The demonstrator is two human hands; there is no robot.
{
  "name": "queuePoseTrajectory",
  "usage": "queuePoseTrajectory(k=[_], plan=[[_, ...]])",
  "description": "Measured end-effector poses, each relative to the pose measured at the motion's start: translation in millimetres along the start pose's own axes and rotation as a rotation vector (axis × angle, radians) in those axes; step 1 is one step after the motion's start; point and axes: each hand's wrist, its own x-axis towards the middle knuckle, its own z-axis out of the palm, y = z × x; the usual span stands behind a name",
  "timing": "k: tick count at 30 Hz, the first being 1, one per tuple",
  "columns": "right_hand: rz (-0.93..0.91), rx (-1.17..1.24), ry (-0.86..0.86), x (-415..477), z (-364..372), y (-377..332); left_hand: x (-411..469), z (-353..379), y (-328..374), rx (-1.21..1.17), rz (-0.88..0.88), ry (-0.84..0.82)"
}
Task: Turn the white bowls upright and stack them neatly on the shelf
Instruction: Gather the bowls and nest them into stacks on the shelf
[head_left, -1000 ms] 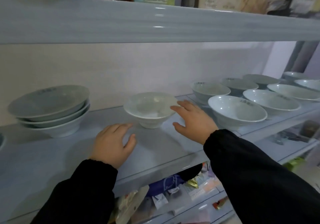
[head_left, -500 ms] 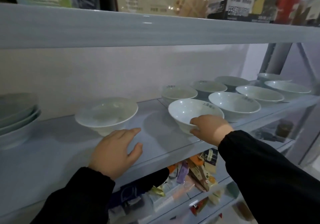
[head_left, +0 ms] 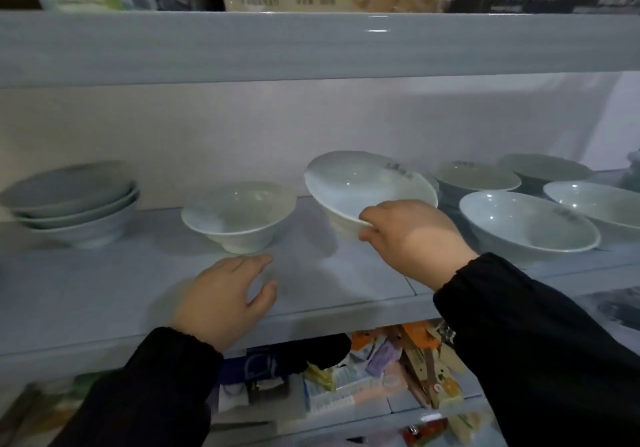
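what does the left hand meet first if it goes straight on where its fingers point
Probably the foot of the lone bowl, just ahead of the left hand. Depth is unclear; it could slip past on the right toward the back wall.

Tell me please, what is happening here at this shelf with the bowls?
A person in black sleeves is sorting white bowls on a shelf. The right hand grips one bowl by its near rim and holds it tilted, raised off the shelf. The left hand is open, just in front of a single upright bowl. A stack of bowls stands at the far left, and several loose upright bowls wait on the right.
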Motion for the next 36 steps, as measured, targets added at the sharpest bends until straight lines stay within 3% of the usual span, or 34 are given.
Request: queuePoseTrajectory(k=[5,9,15,19,24,29,36], plan=[[-0.178,0.141,0.310,44.6,3.3,-21.9,-24.5,-24.7,-12.6,0.076,-0.077,0.031],[-0.252,0.157,0.369,90.1,22.0,-46.9,-39.2,-41.5,-34.9,0.066,-0.125,0.037],[-0.284,0.206,0.352,132.7,58.6,-93.4,-46.7,-57.1,-80.4,0.078,-0.082,0.056],[-0.266,0.172,0.212,148.8,71.7,-111.5,-47.2,-63.2,-104.3,0.070,-0.052,0.076],[-0.237,0.317,0.054,148.9,73.3,-120.0,-45.9,-67.6,-128.1,0.037,-0.038,0.077],[-0.224,0.204,0.034,140.9,87.5,-130.0,-40.3,-66.1,-140.2,0.001,-0.012,0.072],[-0.117,0.223,0.049,121.3,74.9,-131.2,-23.4,-59.6,-133.6,-0.050,0.077,0.113]])
